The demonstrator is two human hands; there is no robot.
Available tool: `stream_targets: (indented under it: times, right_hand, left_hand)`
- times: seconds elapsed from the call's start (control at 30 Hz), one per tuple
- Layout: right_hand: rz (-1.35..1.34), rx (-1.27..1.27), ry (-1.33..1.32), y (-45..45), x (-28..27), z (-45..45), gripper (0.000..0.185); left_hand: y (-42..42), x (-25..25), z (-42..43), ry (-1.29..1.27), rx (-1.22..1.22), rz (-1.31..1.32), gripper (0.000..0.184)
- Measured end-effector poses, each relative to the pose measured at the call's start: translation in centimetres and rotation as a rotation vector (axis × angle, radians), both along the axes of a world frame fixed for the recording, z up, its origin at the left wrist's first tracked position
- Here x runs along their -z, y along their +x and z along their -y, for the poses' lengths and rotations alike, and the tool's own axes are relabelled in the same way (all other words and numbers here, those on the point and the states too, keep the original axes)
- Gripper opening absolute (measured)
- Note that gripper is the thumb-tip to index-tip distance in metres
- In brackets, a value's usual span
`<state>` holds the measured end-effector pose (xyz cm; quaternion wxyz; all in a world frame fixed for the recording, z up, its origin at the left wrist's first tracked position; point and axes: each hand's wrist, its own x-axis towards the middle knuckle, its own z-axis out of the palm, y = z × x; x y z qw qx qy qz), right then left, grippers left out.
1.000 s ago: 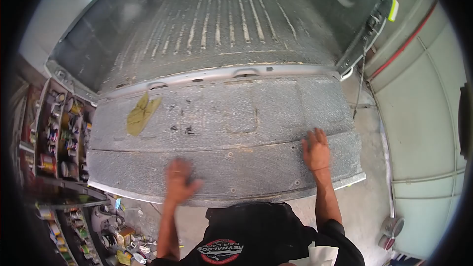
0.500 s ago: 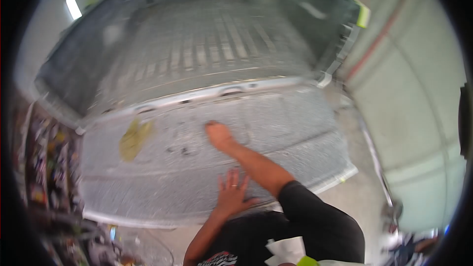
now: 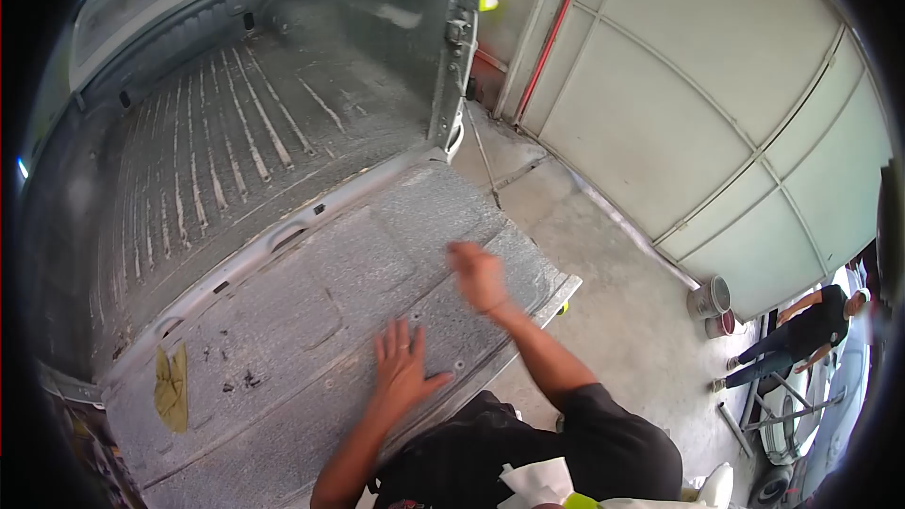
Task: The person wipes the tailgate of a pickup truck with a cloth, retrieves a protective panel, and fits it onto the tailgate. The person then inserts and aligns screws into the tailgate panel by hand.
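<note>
Open floor (image 3: pixel 613 292) beyond tailgate (image 3: pixel 377 254) edge. Tailgate beneath spread left hand (image 3: pixel 401 365), also below blurred right hand (image 3: pixel 480 280), its grip unclear.

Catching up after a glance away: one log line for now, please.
left hand: spread on tailgate | right hand: blurred over tailgate, contact unclear | tailgate: yellow-green cloth, dark bits

Workshop with opened truck bed (image 3: pixel 217 123)

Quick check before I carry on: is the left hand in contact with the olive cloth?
Apart. The head view shows the left hand well to the right of the olive cloth, with tailgate surface and dark bits between them.
</note>
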<state>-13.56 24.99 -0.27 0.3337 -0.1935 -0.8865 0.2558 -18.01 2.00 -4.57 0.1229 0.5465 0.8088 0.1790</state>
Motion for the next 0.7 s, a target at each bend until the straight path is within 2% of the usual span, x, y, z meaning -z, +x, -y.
stream_targets:
  times: [0.03, 0.07, 0.17, 0.27, 0.43, 0.5, 0.57, 0.63, 0.7]
  right_hand:
    - [0.001, 0.101, -0.08, 2.9, -1.4, -3.1, 0.018]
    - [-0.011, 0.205, -0.085, 5.6, -1.1, -6.7, 0.017]
    - [0.047, 0.402, -0.371, 12.5, -0.4, -14.9, 0.019]
    - [0.075, 0.417, -0.522, 15.6, 0.5, -18.1, 0.018]
    - [0.098, 0.202, -0.715, 13.5, 3.3, -18.8, 0.017]
    - [0.228, 0.039, -0.651, 11.9, 3.3, -19.1, 0.015]
    - [0.217, 0.014, -0.637, 11.1, 3.0, -19.2, 0.016]
    - [0.212, -0.02, -0.616, 10.4, 3.2, -20.1, 0.016]
    - [0.263, 0.014, -0.697, 10.3, 3.8, -21.0, 0.018]
  left_hand:
    - [0.1, 0.0, -2.9, 0.018, 0.083, -0.023, 0.109]
    - [0.3, -0.5, -5.9, 0.013, 0.082, -0.024, 0.109]
    - [1.6, -1.4, -14.4, 0.016, 0.101, 0.002, 0.114]
    - [2.4, -0.8, -18.6, -0.118, 0.064, 0.009, 0.12]
    - [2.5, -2.6, -19.8, -0.255, 0.015, 0.098, 0.129]
    - [2.9, -2.8, -20.0, -0.295, 0.029, 0.138, 0.131]
    - [3.4, -3.1, -20.1, -0.325, 0.051, 0.17, 0.132]
    - [4.5, -3.3, -20.6, -0.404, 0.053, 0.062, 0.136]
    - [4.5, -3.1, -20.5, -0.367, 0.036, 0.091, 0.137]
